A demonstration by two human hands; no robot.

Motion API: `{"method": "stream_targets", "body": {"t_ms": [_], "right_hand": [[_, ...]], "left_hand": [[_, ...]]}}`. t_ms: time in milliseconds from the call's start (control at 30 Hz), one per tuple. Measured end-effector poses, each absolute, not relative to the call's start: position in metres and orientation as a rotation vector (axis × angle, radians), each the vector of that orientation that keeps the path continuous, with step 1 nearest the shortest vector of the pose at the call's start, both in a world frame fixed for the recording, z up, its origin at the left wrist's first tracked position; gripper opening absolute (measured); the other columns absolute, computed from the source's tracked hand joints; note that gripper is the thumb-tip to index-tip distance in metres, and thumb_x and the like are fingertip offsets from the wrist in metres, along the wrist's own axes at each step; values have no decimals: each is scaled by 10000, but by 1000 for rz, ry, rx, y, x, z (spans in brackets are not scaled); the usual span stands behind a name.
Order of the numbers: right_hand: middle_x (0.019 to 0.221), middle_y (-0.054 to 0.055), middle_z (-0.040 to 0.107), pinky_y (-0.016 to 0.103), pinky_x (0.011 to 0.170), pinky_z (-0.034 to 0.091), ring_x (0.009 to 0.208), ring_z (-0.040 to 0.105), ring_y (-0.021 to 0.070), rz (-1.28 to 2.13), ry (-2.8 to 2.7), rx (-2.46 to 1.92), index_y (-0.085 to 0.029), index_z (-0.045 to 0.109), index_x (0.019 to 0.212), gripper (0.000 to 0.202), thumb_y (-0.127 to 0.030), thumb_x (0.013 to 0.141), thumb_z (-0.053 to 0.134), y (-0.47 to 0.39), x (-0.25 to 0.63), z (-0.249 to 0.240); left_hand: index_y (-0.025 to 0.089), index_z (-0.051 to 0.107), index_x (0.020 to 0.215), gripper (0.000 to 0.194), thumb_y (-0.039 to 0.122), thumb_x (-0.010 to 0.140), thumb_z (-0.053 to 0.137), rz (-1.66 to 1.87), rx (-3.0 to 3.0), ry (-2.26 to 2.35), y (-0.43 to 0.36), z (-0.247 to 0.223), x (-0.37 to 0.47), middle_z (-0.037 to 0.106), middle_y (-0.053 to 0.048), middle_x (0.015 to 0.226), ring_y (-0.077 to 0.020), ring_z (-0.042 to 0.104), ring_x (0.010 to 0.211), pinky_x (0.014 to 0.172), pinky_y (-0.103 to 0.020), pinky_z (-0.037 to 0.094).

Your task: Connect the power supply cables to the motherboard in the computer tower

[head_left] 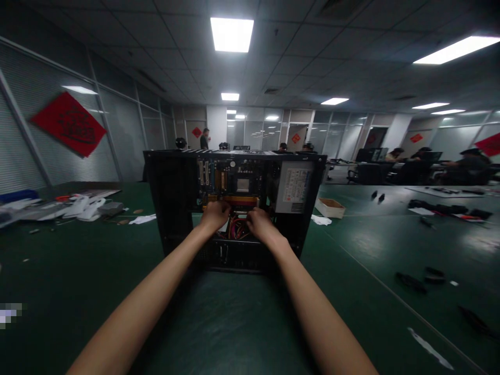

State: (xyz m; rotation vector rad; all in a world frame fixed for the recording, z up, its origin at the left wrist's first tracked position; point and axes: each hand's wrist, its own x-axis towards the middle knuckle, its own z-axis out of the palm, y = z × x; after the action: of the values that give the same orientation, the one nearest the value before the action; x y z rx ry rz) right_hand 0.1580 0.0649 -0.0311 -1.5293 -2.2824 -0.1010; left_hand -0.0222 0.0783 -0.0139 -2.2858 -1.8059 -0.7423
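An open black computer case (172, 208) stands on the green table, its inside facing me. Within it are a motherboard (250, 169) with a square silver chip and, at the upper right, a grey power supply (295, 187) with a label. My left hand (214, 216) reaches in at the left end of the orange memory slots (240, 200), fingers curled. At their right end is my right hand (260, 223), also curled. What either hand grips is too small to make out. Red and other coloured cables (237, 228) lie between and below the hands.
On the green table (242, 312), white bags and papers (84, 207) lie at the left. A small open box (331, 207) stands right of the case. Black parts (410, 281) and cables are scattered at the right. Several people sit or stand in the background.
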Motion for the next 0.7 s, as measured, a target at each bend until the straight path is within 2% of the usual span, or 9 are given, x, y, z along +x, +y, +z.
{"method": "stream_targets", "body": {"t_ms": [100,167,300,467,700], "right_hand": [[1145,141,621,262,930,429,1095,586,207,-131,-2241,-1522,-103,662,1024,164,-167,926,548,62,159,-31],[1179,144,611,263,918,439,1092,594,206,-171,-2177,-1522,-112,621,1056,167,-184,938,527,55,159,-29],[1056,135,663,296,770,486,939,670,229,-152,-2080,-1694,-148,551,1091,173,-225,971,451,30,160,-28],[949,132,692,340,717,496,875,701,274,-124,-2038,-1803,-170,501,1141,216,-301,992,414,13,166,-32],[968,119,698,315,704,492,883,710,266,-142,-2069,-1743,-183,509,1131,210,-324,1011,410,12,166,-30]], "left_hand": [[166,730,1003,405,426,967,421,-678,-2249,-1777,51,-12,-26,744,-131,980,-272,692,932,778,-320,491],[178,708,954,485,521,975,366,-608,-2226,-1730,30,-14,-31,732,-122,954,-268,690,871,713,-313,476],[189,664,848,635,681,944,274,-489,-2271,-1692,1,-29,-45,721,-100,883,-257,682,806,625,-290,425],[183,701,953,626,724,889,393,-346,-2306,-1589,-4,-48,-58,743,-126,924,-292,694,875,637,-286,406],[196,729,837,647,724,890,358,-381,-2265,-1510,4,-56,-62,760,-90,853,-279,712,818,586,-283,369]]}}
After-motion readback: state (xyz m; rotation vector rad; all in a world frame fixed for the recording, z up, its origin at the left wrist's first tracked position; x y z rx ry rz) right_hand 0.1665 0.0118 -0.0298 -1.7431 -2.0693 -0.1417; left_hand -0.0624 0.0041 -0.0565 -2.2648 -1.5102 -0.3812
